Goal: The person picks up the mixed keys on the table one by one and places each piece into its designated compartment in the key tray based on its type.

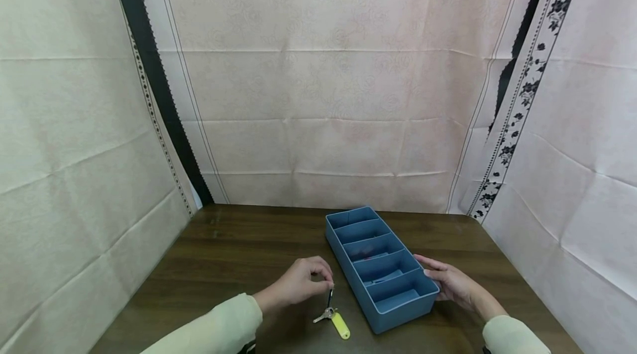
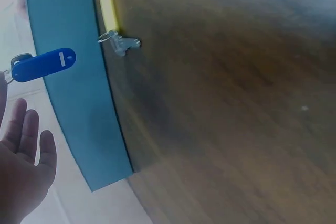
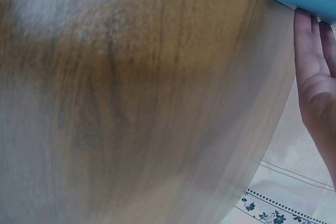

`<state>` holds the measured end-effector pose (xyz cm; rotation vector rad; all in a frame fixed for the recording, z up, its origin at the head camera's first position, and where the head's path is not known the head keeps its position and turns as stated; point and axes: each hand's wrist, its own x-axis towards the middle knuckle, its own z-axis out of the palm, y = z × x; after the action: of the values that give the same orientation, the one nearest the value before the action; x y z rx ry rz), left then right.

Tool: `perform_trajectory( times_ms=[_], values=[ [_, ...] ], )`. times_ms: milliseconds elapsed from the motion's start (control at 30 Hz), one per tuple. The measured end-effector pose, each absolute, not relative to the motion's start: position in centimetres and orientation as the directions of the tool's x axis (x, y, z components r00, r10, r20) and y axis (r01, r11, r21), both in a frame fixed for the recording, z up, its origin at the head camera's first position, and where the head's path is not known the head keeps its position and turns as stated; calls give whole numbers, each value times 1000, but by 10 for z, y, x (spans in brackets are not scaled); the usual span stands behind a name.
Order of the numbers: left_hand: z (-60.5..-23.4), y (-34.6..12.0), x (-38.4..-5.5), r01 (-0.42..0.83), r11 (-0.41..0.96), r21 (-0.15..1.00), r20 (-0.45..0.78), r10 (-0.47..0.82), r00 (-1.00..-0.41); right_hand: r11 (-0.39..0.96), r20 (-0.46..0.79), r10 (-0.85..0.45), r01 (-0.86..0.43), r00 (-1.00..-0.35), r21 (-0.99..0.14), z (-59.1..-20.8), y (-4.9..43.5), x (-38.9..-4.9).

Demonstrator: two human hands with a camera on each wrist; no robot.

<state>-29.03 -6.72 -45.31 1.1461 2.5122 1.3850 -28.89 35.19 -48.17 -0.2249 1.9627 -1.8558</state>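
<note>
My left hand [image 1: 300, 281] pinches a key ring between fingertips and thumb. A blue key tag [image 2: 44, 65] with a key hangs from it in the left wrist view, seen nearly edge-on in the head view. On the table just below lies a yellow key tag [image 1: 340, 326] with metal keys [image 1: 325, 314]. To the right stands a long blue divided box [image 1: 359, 300] with several compartments in a row. My right hand [image 1: 455, 285] touches the box's near right side; in the right wrist view its fingers [image 3: 307, 45] are extended against the box's edge.
Small items lie in the box's middle compartments, too dim to tell apart. The brown wooden table [image 1: 249, 238] runs back to a hanging pale cloth [image 1: 318, 94]. More cloth hangs at the left [image 1: 74, 149] and right [image 1: 572, 177].
</note>
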Motion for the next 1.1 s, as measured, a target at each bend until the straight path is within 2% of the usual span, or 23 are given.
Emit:
perform_trajectory(
  times_ms=[500, 733, 1100],
  values=[
    [-436, -53, -303, 549, 317, 774, 320, 552, -770, 92, -198, -408, 175, -891, -980, -482, 353, -290],
    [-427, -37, -309, 556, 287, 780, 351, 534, -769, 96, -196, -407, 171, -892, -981, -482, 353, -289],
    [-412, -6, -319, 511, 260, 819, 347, 485, -803, 95, -195, -405, 170, -893, -981, -482, 352, -289]
  ],
)
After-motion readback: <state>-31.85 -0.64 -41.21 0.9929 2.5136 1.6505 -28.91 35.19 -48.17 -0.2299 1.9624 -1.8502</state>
